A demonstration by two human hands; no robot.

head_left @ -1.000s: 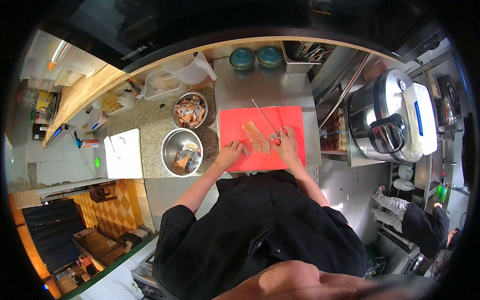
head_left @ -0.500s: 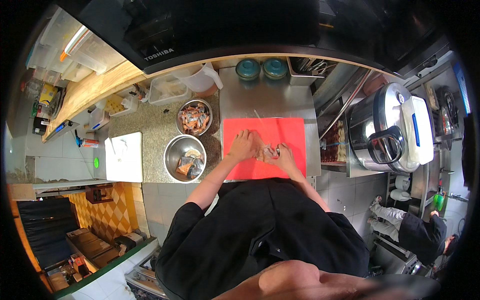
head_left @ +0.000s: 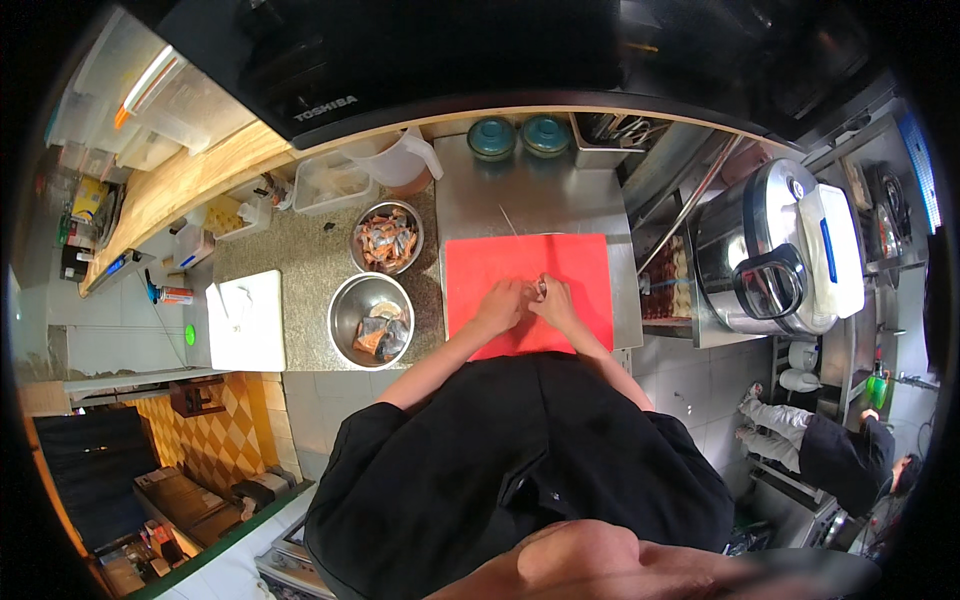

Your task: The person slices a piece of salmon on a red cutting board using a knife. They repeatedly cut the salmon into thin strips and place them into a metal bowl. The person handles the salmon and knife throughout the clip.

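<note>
Above the red cutting board my two hands are close together. My left hand has its fingers closed round a small piece of fish, which they mostly hide. Against it is my right hand, closed on a small shiny metal tool whose exact kind I cannot make out. Left of the board stands a steel bowl with large chunks of skin-on salmon. A second steel bowl, farther back, is filled with smaller salmon pieces.
A thin metal rod lies behind the board. Two teal lidded bowls, a utensil bin and a plastic jug line the back. A white board lies left; a large steel pot stands right. Another person is far right.
My hands have come together over the board, the left moving right and the right slightly left and back. The fish piece, visible on the board before, is now mostly hidden by my fingers.
</note>
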